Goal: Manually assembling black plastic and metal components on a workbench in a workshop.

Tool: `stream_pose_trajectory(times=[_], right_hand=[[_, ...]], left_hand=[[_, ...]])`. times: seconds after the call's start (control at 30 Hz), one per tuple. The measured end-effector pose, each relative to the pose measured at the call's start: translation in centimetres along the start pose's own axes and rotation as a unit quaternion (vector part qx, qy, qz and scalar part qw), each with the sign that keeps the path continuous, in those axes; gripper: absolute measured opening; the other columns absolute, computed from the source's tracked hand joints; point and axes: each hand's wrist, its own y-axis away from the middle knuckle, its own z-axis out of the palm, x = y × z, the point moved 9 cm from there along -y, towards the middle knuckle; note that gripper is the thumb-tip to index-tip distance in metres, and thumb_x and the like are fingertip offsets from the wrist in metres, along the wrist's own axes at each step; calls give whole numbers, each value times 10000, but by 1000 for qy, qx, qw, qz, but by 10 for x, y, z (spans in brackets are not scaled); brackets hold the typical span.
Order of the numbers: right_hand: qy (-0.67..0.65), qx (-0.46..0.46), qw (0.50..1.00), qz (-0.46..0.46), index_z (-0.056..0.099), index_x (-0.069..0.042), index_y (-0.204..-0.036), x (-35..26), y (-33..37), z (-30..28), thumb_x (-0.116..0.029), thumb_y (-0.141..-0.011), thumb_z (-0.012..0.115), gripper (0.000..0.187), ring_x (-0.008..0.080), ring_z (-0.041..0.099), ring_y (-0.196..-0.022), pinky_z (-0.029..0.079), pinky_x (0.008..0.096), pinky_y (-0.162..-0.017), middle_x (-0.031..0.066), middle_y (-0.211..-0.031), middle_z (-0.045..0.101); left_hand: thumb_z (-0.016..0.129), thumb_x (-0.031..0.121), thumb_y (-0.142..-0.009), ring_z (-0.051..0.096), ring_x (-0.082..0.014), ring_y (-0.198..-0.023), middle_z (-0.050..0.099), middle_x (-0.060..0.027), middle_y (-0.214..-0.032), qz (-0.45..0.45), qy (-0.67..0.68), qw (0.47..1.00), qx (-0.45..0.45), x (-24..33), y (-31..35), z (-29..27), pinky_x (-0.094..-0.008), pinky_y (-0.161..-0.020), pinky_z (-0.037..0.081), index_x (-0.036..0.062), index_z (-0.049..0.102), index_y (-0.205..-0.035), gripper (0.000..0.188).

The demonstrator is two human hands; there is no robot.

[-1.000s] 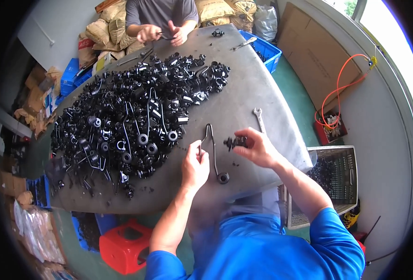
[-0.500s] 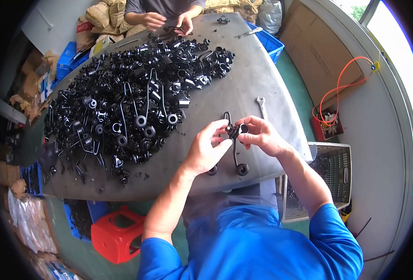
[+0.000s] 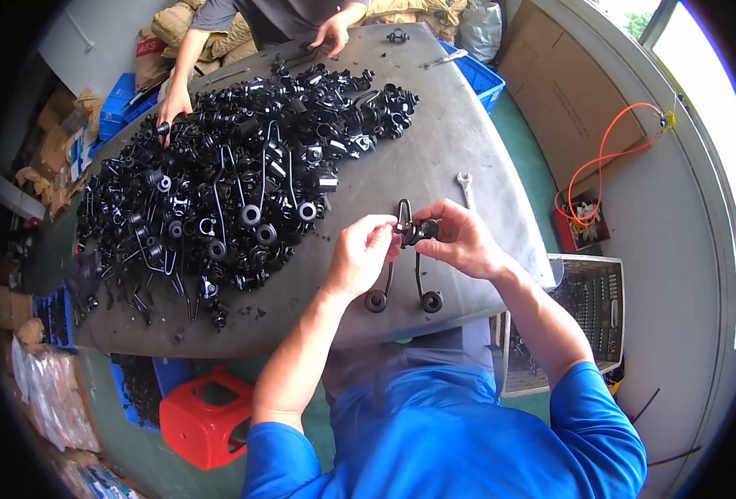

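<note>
Near the table's front edge, a small black metal clamp [image 3: 418,234] with a round ring is between my two hands. My right hand [image 3: 466,241] grips the clamp at its ring side with thumb and fingers. Pinched together, the fingers of my left hand [image 3: 363,252] are on the clamp's other end; the exact spot is partly hidden by the fingertips. Beneath the hands a black bent rod [image 3: 419,277] lies on the table, its looped end pointing away from me and its two round ring ends toward me. The clamp covers part of the rod.
A large heap of black metal parts [image 3: 243,179] covers the left of the grey table [image 3: 401,158]. Beyond my right hand lies a wrench [image 3: 465,190]. Across the table a co-worker's hand [image 3: 175,112] reaches the heap. A crate [image 3: 609,303] and red stool [image 3: 205,416] stand below.
My left fingers have closed in on the clamp, and the clamp has shifted slightly left. The rod's left ring end now shows fully. A co-worker's hand has moved out to the heap's far left edge.
</note>
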Motion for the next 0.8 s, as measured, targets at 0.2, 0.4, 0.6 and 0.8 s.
stream_pose_trajectory(times=[0.2, 0.4, 0.6, 0.8], right_hand=[[186, 36, 982, -8, 594, -48, -1120, -40, -2, 12, -133, -769, 791, 411, 96, 516, -632, 448, 261, -568, 32, -784, 567], [275, 61, 957, -75, 623, -44, -1048, -45, -5, 22, -205, -737, 782, 385, 320, 641, -897, 534, 383, -775, 139, -985, 604], [398, 16, 914, -81, 632, -65, -1030, -43, -4, 48, -197, -741, 754, 341, 343, 650, -882, 544, 406, -746, 150, -996, 614], [449, -7, 892, -57, 602, -22, -982, -43, -1, 60, -200, -736, 741, 334, 357, 654, -878, 550, 418, -740, 173, -946, 617]], left_hand=[[636, 107, -943, 648, -97, -727, 689, -66, -872, 27, -51, 998, -7, 12, -5, 2, -237, -644, 550, -18, 648, -1098, 199], [653, 48, -916, 649, -105, -844, 699, -93, -975, 39, -85, 995, -39, 14, 4, 0, -245, -740, 547, -21, 622, -1158, 254], [626, 16, -881, 698, -211, -925, 704, -160, -1023, 68, -166, 982, -54, -2, 25, -8, -314, -817, 546, 2, 597, -1187, 308], [599, -38, -897, 645, -114, -904, 677, -70, -1023, 53, -50, 996, -46, -30, 28, -5, -277, -821, 540, -11, 571, -1226, 332]])
